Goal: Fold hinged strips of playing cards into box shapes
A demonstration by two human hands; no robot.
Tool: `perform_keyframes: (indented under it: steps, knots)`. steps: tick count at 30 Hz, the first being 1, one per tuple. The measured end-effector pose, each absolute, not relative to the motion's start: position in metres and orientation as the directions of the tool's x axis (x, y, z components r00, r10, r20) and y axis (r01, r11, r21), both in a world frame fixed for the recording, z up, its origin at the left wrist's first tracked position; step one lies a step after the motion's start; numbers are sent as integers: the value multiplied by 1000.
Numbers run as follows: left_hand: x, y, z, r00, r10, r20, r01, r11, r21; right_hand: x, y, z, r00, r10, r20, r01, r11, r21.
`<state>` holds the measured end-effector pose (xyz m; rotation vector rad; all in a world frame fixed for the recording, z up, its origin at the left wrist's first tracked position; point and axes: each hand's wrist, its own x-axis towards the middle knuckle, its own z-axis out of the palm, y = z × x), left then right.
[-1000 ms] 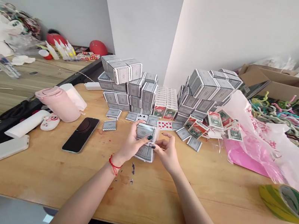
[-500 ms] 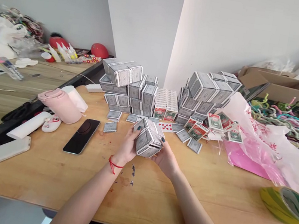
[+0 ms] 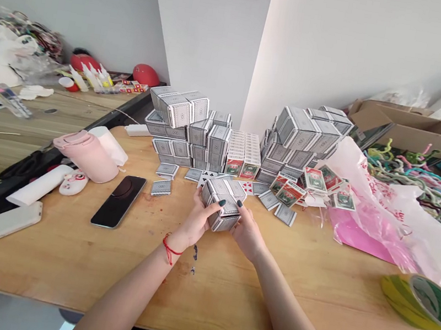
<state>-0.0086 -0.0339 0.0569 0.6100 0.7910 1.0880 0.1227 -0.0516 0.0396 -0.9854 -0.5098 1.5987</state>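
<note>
Between my hands, above the middle of the table, is a block folded from grey-patterned playing cards (image 3: 225, 192). My left hand (image 3: 197, 218) wraps its left side, thumb on the near face. My right hand (image 3: 248, 232) grips its right side, thumb on the top near the edge. The fingers underneath are partly hidden. Just behind the block lie loose playing cards (image 3: 207, 177), some face up, partly covered by it. Similar card blocks are stacked at the back left (image 3: 183, 109) and back right (image 3: 299, 130), with rows of boxed card decks (image 3: 243, 154) between them.
On the left of the wooden table (image 3: 111, 270) lie a black phone (image 3: 118, 202), a pink tumbler (image 3: 87, 155) and a white power bank (image 3: 5, 224). To the right are loose card boxes (image 3: 291, 193), pink plastic bags (image 3: 354, 231) and a yellow tape roll (image 3: 418, 302).
The card block has been turned and tilted in my hands, so its top faces me more. My left thumb has shifted from its upper left side to the near face.
</note>
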Motion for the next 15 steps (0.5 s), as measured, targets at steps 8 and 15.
perform_keyframes:
  steps: [8,15]
  knots:
    - [-10,-32,57,220,944,-247,-508,327,797,127,-52,43,-135,933,-334,-618,-343,-707]
    - [-12,-31,57,255,940,-228,-511,332,793,126,-51,41,-159,941,-299,-580,-333,-743]
